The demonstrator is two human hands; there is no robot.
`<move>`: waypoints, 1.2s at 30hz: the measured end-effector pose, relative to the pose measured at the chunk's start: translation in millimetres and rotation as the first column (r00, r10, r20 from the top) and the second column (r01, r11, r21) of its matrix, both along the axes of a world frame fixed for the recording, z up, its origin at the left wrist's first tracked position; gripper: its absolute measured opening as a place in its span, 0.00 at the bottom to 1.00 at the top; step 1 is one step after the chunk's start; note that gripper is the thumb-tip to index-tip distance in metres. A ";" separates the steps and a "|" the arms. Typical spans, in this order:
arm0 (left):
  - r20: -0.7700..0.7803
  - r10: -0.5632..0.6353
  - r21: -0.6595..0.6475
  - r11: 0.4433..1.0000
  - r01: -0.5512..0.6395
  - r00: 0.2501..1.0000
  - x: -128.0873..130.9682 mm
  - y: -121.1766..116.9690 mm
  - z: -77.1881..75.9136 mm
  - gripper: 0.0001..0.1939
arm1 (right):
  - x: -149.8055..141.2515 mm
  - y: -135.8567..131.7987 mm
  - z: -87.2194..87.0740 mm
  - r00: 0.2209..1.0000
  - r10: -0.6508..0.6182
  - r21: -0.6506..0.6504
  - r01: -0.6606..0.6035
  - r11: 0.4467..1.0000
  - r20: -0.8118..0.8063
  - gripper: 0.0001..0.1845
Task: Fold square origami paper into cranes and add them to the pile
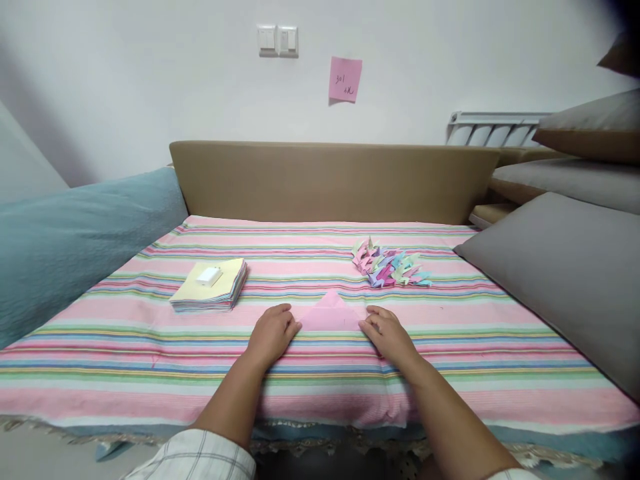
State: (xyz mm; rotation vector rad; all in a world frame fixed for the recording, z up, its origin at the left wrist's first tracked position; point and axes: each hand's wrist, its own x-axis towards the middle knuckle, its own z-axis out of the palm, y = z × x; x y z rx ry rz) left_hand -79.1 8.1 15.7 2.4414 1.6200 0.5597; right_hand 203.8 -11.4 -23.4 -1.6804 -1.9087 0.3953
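Observation:
A pink sheet of paper (330,316), folded into a triangle, lies on the striped cloth with its point facing away from me. My left hand (273,333) pinches the left corner between thumb and fingers. At the opposite corner, my right hand (390,335) has its thumb and fingertips closed on the paper's edge. The long folded edge runs between both hands, nearest to me. Beyond my right hand sits a pile of small folded paper cranes (387,265) in pink, purple, green and blue.
Left of my hands stands a stack of coloured paper (210,293) with a small white box-shaped object (209,276) on top. Grey cushions (555,267) border the right side, a blue cushion (90,233) the left. A brown backrest (330,183) rises behind the striped cloth (165,363).

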 end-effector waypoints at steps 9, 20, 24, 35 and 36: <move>0.029 0.033 0.000 0.999 -0.033 0.999 2.4 -0.2 -0.5 0.15 | -4.5 0.3 -1.4 0.999 -0.050 0.018 0.050 0.999 0.001 0.15; 0.008 0.068 0.013 0.998 -0.068 0.998 4.7 -0.3 -2.8 0.14 | -7.1 -0.3 -0.1 0.997 -0.081 0.040 0.080 0.996 0.010 0.14; -0.006 0.059 0.020 0.998 -0.059 0.998 5.3 -0.2 -2.9 0.14 | -7.6 -0.3 0.6 0.996 -0.085 0.024 0.084 0.996 0.029 0.12; -0.064 0.042 0.144 0.989 -0.033 0.997 11.9 -4.1 -4.3 0.11 | -7.0 1.2 -3.4 0.997 -0.063 0.092 0.059 0.994 0.044 0.10; -0.084 0.020 0.179 0.984 -0.005 0.996 14.2 -4.8 -6.0 0.12 | -7.0 1.4 -3.7 0.997 -0.058 0.105 0.052 0.993 0.046 0.10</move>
